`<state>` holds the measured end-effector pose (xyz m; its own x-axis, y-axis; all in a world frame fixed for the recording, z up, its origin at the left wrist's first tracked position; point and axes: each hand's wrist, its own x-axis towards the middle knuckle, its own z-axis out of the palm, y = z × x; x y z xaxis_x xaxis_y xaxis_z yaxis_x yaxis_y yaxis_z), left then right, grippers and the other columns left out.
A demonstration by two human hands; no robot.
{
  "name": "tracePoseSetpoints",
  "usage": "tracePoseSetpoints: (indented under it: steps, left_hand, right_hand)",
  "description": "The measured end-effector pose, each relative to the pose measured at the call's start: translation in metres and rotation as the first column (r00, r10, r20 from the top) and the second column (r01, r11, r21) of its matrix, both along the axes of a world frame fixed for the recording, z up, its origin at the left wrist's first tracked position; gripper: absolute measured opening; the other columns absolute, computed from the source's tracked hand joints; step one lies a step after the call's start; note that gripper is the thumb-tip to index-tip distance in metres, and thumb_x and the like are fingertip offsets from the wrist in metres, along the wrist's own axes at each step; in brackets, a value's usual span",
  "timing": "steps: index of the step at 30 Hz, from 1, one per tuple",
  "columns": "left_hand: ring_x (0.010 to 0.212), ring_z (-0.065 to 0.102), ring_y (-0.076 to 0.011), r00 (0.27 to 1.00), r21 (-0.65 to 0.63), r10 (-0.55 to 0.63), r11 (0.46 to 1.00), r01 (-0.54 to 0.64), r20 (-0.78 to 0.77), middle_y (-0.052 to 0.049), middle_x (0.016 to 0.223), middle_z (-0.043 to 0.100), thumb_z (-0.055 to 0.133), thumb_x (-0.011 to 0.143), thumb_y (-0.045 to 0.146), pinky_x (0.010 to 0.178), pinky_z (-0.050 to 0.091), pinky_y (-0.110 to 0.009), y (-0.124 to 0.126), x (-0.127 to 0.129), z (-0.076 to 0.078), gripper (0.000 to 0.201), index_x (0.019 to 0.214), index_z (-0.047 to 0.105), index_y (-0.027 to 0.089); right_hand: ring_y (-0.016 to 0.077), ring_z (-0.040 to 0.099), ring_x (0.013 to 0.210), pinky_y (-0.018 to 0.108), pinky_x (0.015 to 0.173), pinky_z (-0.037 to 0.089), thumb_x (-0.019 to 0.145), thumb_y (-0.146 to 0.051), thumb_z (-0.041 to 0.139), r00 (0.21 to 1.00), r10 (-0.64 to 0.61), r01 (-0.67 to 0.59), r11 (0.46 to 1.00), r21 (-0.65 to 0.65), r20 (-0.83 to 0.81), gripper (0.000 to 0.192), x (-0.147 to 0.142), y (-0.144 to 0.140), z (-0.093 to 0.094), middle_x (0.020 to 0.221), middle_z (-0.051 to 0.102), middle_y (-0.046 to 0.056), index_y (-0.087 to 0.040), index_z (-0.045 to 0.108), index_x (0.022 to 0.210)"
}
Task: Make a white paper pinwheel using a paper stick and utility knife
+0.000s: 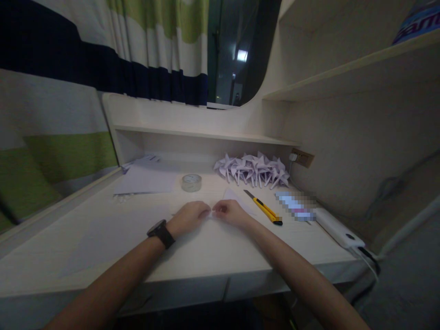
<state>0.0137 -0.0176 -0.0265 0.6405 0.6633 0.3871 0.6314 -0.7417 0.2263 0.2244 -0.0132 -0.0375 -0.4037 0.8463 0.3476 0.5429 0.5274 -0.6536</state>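
My left hand [190, 216], with a black watch on its wrist, and my right hand [231, 212] meet fingertip to fingertip in the middle of the pale desk [103, 229]. Both pinch a small white sheet of paper [233, 196] that lies flat under them; most of it is hidden by the fingers. A yellow utility knife [263, 207] lies just right of my right hand, blade end pointing away. A roll of clear tape [191, 182] stands behind my left hand.
Several folded white paper pinwheels [253, 169] are heaped at the back right under a shelf. Loose white sheets [146, 179] lie at the back left. A white power bank [338, 228] with a cable rests near the right edge. A striped curtain hangs at left.
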Motion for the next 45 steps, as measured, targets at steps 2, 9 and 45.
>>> tracePoseSetpoints:
  steps: [2,9,45]
  left_hand:
    - [0.086,0.064,-0.0213,0.998,0.008,-0.037,0.999,0.037,0.04,-0.009,0.094,0.07,0.044,0.093,0.021,0.076,0.046,-0.032,0.0,0.001,0.0,0.026,0.099,0.068,0.017]
    - [0.086,0.063,-0.0203,0.997,0.025,-0.081,0.996,0.081,0.001,-0.008,0.092,0.068,0.054,0.088,0.019,0.078,0.046,-0.03,0.0,-0.001,0.0,0.018,0.097,0.069,0.016]
    - [0.081,0.057,-0.0175,0.978,-0.034,-0.208,0.977,0.209,0.035,-0.005,0.088,0.066,0.044,0.096,0.02,0.075,0.045,-0.033,-0.027,0.012,-0.001,0.023,0.087,0.065,0.021]
  right_hand:
    - [0.0136,0.06,0.066,0.023,0.063,0.044,0.073,-0.011,0.063,1.0,-0.015,0.015,1.0,-0.018,-0.023,0.012,-0.001,0.001,-0.002,0.074,0.071,0.004,-0.013,0.073,0.081]
    - [0.0127,0.059,0.062,0.023,0.06,0.043,0.07,-0.012,0.065,0.995,-0.037,0.026,0.993,-0.117,-0.093,0.009,0.003,0.006,-0.004,0.069,0.069,0.002,-0.014,0.072,0.075]
    - [0.0305,0.063,0.092,0.041,0.077,0.05,0.091,-0.042,0.044,0.588,-0.568,0.562,0.799,0.214,0.576,0.042,0.146,-0.048,0.013,0.098,0.065,0.017,-0.013,0.063,0.114]
